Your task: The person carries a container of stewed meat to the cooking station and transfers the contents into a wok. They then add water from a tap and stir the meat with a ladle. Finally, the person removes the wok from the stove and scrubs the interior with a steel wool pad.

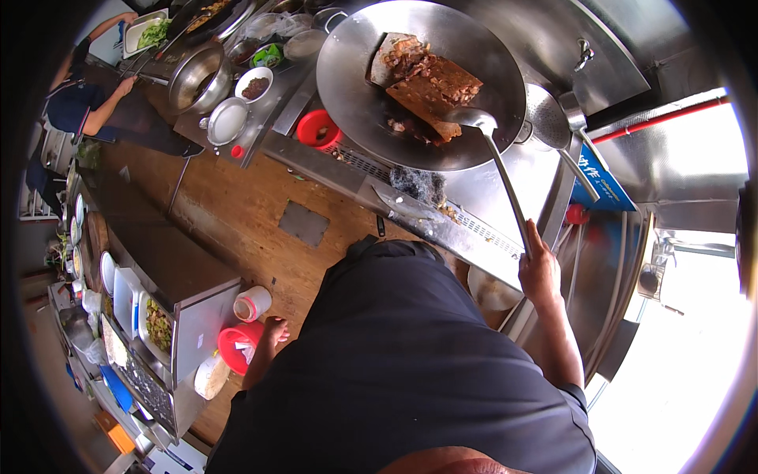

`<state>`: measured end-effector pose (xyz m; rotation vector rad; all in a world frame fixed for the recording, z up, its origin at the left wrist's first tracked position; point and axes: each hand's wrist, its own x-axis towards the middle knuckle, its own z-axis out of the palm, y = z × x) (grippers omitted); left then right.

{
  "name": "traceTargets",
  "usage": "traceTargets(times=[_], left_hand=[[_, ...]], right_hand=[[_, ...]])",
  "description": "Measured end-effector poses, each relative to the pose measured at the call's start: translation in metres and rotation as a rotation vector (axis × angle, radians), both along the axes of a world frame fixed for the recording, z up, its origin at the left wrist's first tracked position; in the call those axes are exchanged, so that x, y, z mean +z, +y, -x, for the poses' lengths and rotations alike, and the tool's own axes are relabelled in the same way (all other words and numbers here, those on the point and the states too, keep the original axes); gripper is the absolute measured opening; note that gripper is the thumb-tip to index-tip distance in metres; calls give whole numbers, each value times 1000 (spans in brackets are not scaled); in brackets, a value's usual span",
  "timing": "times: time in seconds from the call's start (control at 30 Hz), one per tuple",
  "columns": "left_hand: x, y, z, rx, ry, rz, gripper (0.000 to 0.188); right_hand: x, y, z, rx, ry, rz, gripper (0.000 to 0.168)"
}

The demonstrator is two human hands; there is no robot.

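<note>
My right hand (540, 263) grips the long handle of a metal ladle (503, 166). The ladle's bowl rests inside a large steel wok (349, 89), against the near edge of a brown block of food (435, 83), which looks like meat set in sauce. Another chunk with a pale face (391, 62) adjoins the block at its left, and dark bits lie below it in the wok. Down at my side hangs my left hand (275, 330), fingers curled and nothing seen in it, above the floor near a red bin (240, 340).
A red basket (318, 129), a steel-wool scrubber (417, 185) and a cleaver-like blade (405, 204) lie along the stove's front. A perforated strainer (548, 115) stands right of the wok. A co-worker (100, 112) works at the far left. Behind my left is a steel counter (160, 249).
</note>
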<state>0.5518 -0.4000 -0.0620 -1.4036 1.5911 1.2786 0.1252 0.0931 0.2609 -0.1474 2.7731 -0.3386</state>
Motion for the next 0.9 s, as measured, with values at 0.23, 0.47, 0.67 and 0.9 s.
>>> traceTargets(times=[0.23,0.47,0.67,0.9], left_hand=[[0,-34,30,292,56,70,10],[5,-19,106,167,299,7,17],[-23,-32,90,45,158,-71,16],[-11,-61,97,18,71,93,14]], right_hand=[[43,17,-26,22,16,-47,69],[12,-9,-14,158,-40,-261,70],[-39,-38,18,172,4,-237,74],[-82,-53,39,52,92,-155,73]])
